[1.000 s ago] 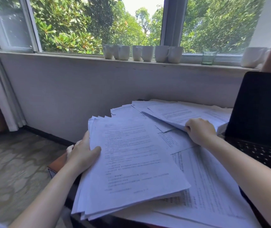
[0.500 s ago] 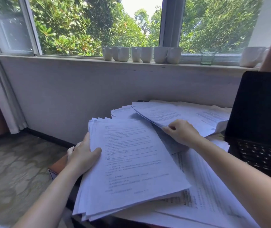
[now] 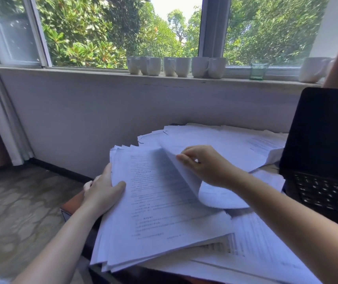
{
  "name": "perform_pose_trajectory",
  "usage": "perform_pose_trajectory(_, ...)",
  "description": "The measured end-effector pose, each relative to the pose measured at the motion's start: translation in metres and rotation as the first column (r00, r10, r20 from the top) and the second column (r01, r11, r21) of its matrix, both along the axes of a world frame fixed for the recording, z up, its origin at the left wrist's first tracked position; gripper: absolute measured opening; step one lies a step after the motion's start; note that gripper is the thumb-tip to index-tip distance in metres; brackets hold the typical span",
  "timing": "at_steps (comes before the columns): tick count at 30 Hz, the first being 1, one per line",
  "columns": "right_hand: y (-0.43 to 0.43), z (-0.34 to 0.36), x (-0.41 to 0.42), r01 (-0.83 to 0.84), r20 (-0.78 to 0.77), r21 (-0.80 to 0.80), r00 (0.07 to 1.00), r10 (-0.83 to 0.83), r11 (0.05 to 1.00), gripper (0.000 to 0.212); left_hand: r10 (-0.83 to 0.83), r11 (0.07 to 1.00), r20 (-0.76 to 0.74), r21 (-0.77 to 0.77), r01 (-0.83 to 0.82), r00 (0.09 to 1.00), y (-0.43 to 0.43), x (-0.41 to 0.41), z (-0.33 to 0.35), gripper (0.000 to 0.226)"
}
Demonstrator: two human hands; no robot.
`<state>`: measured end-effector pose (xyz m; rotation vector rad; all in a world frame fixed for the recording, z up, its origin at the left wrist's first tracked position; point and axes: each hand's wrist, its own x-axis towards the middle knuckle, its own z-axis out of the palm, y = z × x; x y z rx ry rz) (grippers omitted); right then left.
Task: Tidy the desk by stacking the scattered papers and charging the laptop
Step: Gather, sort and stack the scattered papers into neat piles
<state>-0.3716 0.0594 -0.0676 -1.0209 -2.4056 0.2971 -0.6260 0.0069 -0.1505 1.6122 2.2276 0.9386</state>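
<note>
1. White printed paper stack lies at the left end of the brown desk, gripped by the left hand, thumb on top.
2. Right hand pinches a curling bundle of white sheets just above that stack.
3. Black open laptop stands at the right.

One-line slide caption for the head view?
Left hand grips the paper stack; right hand holds a curling bundle of sheets above it, open laptop alongside.

Beyond the fingers I see a pale wall under a wide window full of sunlit trees, with white mugs and a green glass lining its sill. Left of them, a curtain hangs over the mottled floor.
</note>
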Motion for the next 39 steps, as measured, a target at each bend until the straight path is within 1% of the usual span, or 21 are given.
perform_pose_trajectory(3, -0.023, -0.005, -0.025, -0.113, 0.03, -0.037, 0.993, 0.114, 0.993, 0.044, 0.025, 1.0, 0.087, 0.006, -0.025, 0.996, 0.0, 0.002, 0.003, 0.051)
perform_pose_trajectory(5, -0.036, -0.01, -0.041, -0.154, 0.04, -0.072, 0.987, 0.157, 0.985, 0.049, 0.059, 0.997, 0.17, 0.029, -0.065, 0.984, 0.0, 0.006, 0.007, 0.047)
perform_pose_trajectory(8, -0.049, -0.019, -0.059, -0.208, 0.026, -0.127, 0.977, 0.213, 0.97, 0.051, 0.074, 0.995, 0.252, 0.042, -0.087, 0.965, -0.001, 0.008, 0.008, 0.061)
perform_pose_trajectory(10, -0.053, -0.023, -0.066, -0.253, 0.012, -0.163, 0.966, 0.258, 0.954, 0.051, 0.09, 0.993, 0.348, 0.038, -0.11, 0.933, -0.001, 0.007, 0.009, 0.076)
perform_pose_trajectory(12, -0.055, -0.024, -0.071, -0.286, 0.025, -0.189, 0.955, 0.296, 0.939, 0.05, 0.104, 0.99, 0.425, 0.041, -0.134, 0.899, -0.001, 0.006, 0.011, 0.081)
perform_pose_trajectory(14, -0.053, -0.024, -0.072, -0.324, 0.038, -0.234, 0.939, 0.341, 0.917, 0.048, 0.094, 0.992, 0.414, 0.034, -0.119, 0.905, 0.0, 0.006, 0.011, 0.072)
perform_pose_trajectory(16, -0.051, -0.024, -0.071, -0.36, 0.018, -0.308, 0.923, 0.384, 0.881, 0.046, 0.073, 0.997, 0.37, 0.009, -0.082, 0.926, 0.002, 0.004, 0.012, 0.05)
perform_pose_trajectory(17, -0.05, -0.025, -0.07, -0.372, 0.006, -0.347, 0.917, 0.398, 0.861, 0.045, 0.047, 0.999, 0.353, 0.0, -0.05, 0.934, 0.004, 0.0, 0.012, 0.046)
perform_pose_trajectory(20, -0.046, -0.025, -0.063, -0.382, -0.072, -0.465, 0.915, 0.396, 0.799, 0.038, -0.009, 0.997, 0.345, -0.067, 0.034, 0.939, 0.008, -0.015, 0.004, 0.054)
perform_pose_trajectory(21, -0.042, -0.025, -0.059, -0.358, -0.086, -0.469, 0.929, 0.361, 0.808, 0.038, -0.019, 0.994, 0.342, -0.099, 0.056, 0.939, 0.007, -0.019, 0.003, 0.055)
perform_pose_trajectory(22, -0.036, -0.025, -0.054, -0.313, -0.08, -0.44, 0.947, 0.31, 0.842, 0.038, -0.029, 0.99, 0.336, -0.121, 0.074, 0.941, 0.007, -0.023, 0.0, 0.056)
perform_pose_trajectory(24, -0.02, -0.026, -0.037, -0.167, -0.015, -0.296, 0.985, 0.17, 0.941, 0.028, -0.063, 0.984, 0.327, -0.136, 0.113, 0.943, 0.002, -0.022, 0.0, 0.058)
perform_pose_trajectory(26, -0.002, -0.026, -0.013, 0.014, 0.076, -0.162, 0.997, -0.002, 0.987, 0.022, -0.08, 0.985, 0.317, -0.121, 0.123, 0.945, -0.003, -0.014, 0.007, 0.056)
perform_pose_trajectory(28, 0.014, -0.029, 0.009, 0.223, 0.244, -0.115, 0.951, -0.19, 0.968, 0.039, -0.092, 0.989, 0.276, -0.085, 0.12, 0.957, -0.006, -0.005, 0.012, 0.056)
perform_pose_trajectory(30, 0.024, -0.033, 0.026, 0.391, 0.416, -0.069, 0.848, -0.33, 0.918, 0.056, -0.07, 0.996, 0.199, -0.035, 0.079, 0.977, -0.01, 0.005, 0.017, 0.056)
perform_pose_trajectory(31, 0.027, -0.037, 0.032, 0.441, 0.468, -0.047, 0.802, -0.371, 0.896, 0.056, -0.048, 0.998, 0.159, -0.022, 0.052, 0.986, -0.01, 0.008, 0.017, 0.056)
perform_pose_trajectory(32, 0.029, -0.041, 0.037, 0.473, 0.49, -0.029, 0.774, -0.4, 0.88, 0.049, -0.031, 0.999, 0.123, -0.014, 0.033, 0.992, -0.009, 0.008, 0.015, 0.057)
perform_pose_trajectory(34, 0.032, -0.045, 0.043, 0.509, 0.462, 0.034, 0.756, -0.465, 0.86, 0.025, -0.013, 1.0, 0.078, -0.016, 0.014, 0.997, -0.005, 0.006, 0.009, 0.059)
perform_pose_trajectory(35, 0.033, -0.044, 0.045, 0.531, 0.421, 0.081, 0.749, -0.512, 0.844, 0.018, -0.007, 1.0, 0.073, -0.018, 0.008, 0.997, -0.004, 0.004, 0.007, 0.059)
perform_pose_trajectory(37, 0.035, -0.036, 0.049, 0.588, 0.278, 0.162, 0.743, -0.609, 0.792, 0.014, -0.005, 1.0, 0.063, -0.02, 0.007, 0.998, -0.003, 0.004, 0.007, 0.061)
perform_pose_trajectory(39, 0.04, -0.024, 0.056, 0.625, 0.082, 0.209, 0.755, -0.651, 0.752, 0.017, 0.002, 1.0, 0.048, -0.023, -0.001, 0.999, -0.003, 0.005, 0.008, 0.063)
